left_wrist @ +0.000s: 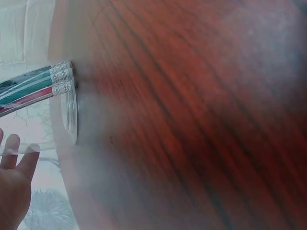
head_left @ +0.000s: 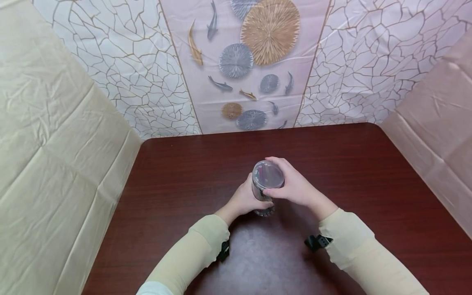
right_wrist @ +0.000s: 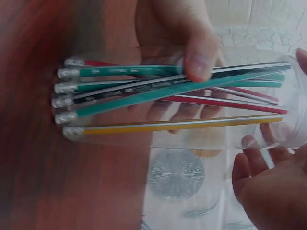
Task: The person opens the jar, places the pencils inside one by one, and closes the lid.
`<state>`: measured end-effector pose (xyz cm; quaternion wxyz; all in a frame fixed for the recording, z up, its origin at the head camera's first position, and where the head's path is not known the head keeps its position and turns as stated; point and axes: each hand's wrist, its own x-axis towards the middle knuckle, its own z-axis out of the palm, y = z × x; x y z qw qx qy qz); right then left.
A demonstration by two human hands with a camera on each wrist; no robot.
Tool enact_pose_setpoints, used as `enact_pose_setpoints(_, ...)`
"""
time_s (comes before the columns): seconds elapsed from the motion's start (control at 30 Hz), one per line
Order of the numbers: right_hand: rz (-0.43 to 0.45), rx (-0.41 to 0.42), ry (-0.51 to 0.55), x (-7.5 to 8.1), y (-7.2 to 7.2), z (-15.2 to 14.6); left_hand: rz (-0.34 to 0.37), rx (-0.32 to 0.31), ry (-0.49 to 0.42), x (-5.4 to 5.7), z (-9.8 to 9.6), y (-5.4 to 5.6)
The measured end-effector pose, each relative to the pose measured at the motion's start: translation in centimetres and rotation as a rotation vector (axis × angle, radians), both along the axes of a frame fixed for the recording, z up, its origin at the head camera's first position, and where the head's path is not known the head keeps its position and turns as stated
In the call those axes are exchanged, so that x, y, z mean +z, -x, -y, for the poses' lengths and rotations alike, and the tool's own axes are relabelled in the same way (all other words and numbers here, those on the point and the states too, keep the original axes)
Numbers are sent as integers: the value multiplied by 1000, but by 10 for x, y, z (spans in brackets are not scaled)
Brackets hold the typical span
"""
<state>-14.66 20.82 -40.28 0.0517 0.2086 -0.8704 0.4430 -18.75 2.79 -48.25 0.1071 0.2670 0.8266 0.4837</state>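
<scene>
A clear plastic jar point(right_wrist: 115, 141) with several pencils point(right_wrist: 182, 98) inside stands upright on the table. The pencils are green, red, black and yellow, their eraser ends at the jar's bottom. My left hand point(head_left: 246, 198) wraps round the jar's body, its thumb across the near side; in the right wrist view this hand point(right_wrist: 177, 28) has its thumb on the clear wall. My right hand point(head_left: 295, 184) grips the rim of the clear lid point(head_left: 268, 175) at the top, thumb in front and fingers behind. The left wrist view catches only the jar's base end and some fingers point(left_wrist: 28, 165).
The dark red-brown wooden table point(head_left: 184, 164) reaches back to a patterned cloth wall point(head_left: 236, 94). Beige cloth panels point(head_left: 73, 135) rise on both sides. A black strap piece point(head_left: 318, 242) hangs under the right sleeve.
</scene>
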Motion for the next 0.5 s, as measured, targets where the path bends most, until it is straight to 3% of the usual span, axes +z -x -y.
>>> enact_pose_setpoints(0.23, -41, -15, -59, 8, 2, 1, -7, -7, 2, -1, 0, 1)
enact_pose_setpoints(0.5, 2, -78, 79, 13, 4, 5, -17, -4, -15, -3, -1, 1)
